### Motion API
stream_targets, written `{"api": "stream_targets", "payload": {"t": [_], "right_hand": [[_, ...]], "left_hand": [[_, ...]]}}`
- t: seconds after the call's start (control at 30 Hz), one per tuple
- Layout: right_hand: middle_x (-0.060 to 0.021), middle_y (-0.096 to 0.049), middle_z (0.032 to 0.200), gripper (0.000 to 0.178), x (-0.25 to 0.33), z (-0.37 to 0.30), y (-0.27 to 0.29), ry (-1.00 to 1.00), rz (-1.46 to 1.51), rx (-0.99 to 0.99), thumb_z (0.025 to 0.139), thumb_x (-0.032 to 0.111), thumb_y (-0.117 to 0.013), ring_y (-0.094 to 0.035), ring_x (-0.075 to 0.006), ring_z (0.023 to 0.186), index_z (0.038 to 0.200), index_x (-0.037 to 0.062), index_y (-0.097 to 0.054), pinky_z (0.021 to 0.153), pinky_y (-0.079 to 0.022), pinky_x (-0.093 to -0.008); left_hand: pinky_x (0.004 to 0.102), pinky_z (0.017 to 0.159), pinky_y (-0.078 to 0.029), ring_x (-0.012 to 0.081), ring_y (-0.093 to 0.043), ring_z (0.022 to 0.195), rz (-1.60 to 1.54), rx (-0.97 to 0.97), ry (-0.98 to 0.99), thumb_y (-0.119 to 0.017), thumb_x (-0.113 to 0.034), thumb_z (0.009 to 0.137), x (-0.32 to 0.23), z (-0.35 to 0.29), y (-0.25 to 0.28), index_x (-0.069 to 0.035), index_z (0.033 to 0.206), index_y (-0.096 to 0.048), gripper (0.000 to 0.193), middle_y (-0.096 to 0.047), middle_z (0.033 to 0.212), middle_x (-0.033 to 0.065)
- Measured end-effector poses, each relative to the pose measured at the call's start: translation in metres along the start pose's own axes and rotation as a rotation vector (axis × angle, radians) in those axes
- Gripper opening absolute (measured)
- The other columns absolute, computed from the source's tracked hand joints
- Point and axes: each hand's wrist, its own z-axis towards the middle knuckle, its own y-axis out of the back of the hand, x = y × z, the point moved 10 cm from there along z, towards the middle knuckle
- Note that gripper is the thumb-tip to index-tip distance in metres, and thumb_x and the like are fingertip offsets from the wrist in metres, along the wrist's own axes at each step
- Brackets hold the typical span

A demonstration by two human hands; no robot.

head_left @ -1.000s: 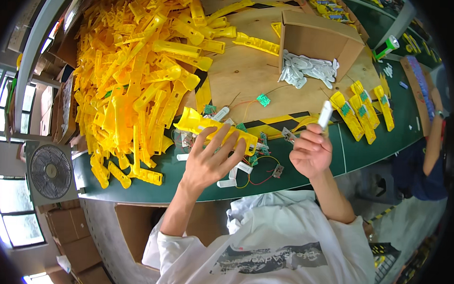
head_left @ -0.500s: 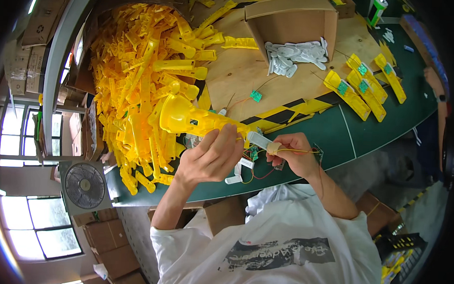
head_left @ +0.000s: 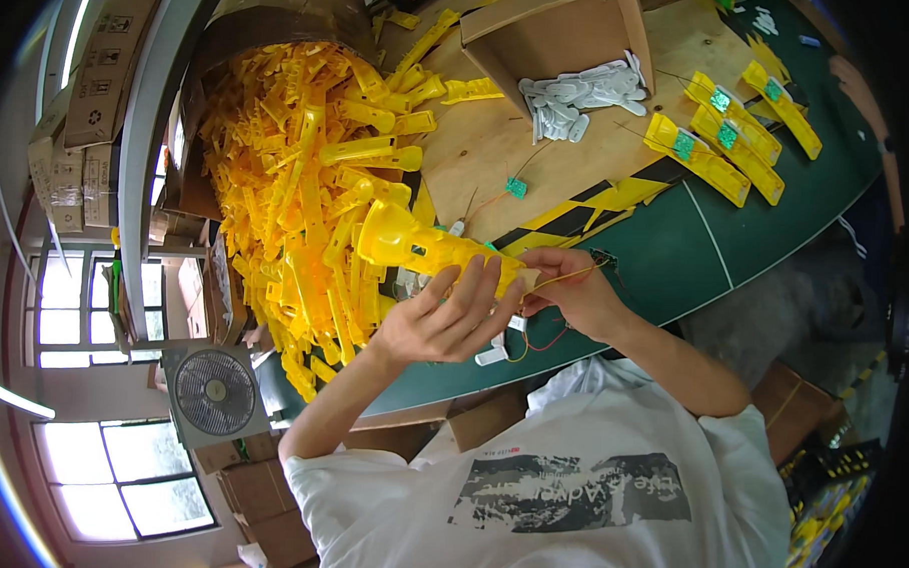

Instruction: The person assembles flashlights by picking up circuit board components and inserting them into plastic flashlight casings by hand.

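Observation:
My left hand (head_left: 451,316) is closed around a yellow plastic flashlight shell (head_left: 394,238), its wide round end pointing left. My right hand (head_left: 572,294) pinches at the shell's narrow end, a pale wrap showing at the fingertips. What lies between those fingers is hidden. A thin yellow wire (head_left: 565,277) crosses the right fingers toward a small dark board (head_left: 603,259). Below the hands, a white plastic piece (head_left: 491,355) with thin wires lies on the green table. Beyond the shell, a green circuit board (head_left: 516,188) with wires rests on the wooden board.
A big heap of yellow shells (head_left: 287,198) spills from a carton on the left. An open cardboard box (head_left: 493,35) holds white plastic pieces (head_left: 581,93). Several yellow shells with green boards (head_left: 714,173) lie at the right. Another person's arm (head_left: 862,93) reaches in at the far right.
My right hand has moved in against the shell's narrow end. The white strip seen before at its fingertips is now out of sight. The view has shifted, moving the scene somewhat.

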Motion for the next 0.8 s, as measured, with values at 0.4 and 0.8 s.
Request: {"api": "stream_targets", "payload": {"t": [0.4, 0.8], "right_hand": [[-0.0129, -0.07, 0.108, 0.031, -0.017, -0.01, 0.016, 0.075, -0.083, -0.136, 0.091, -0.004, -0.063, -0.07, -0.0165, 0.094, 0.121, -0.0067, -0.061, 0.082, -0.059, -0.0263], [-0.0107, -0.066, 0.11, 0.056, -0.039, -0.034, 0.004, 0.082, -0.159, -0.066, 0.087, 0.0, -0.068, -0.065, -0.0119, 0.09, 0.139, 0.0012, -0.047, 0.071, -0.054, -0.0213]], "left_hand": [[0.0361, 0.106, -0.04, 0.0221, -0.051, 0.125, -1.679, -0.673, 1.672, -0.068, -0.004, 0.09, -0.035, -0.084, -0.1, -0.001, 0.146, -0.028, 0.069, -0.046, 0.141, 0.0134], [0.0255, 0.085, -0.049, 0.0123, -0.063, 0.096, -1.36, -0.858, 1.815, -0.066, -0.003, 0.092, -0.009, -0.111, -0.076, 0.007, 0.118, -0.059, 0.028, -0.067, 0.108, 0.0096]]}}
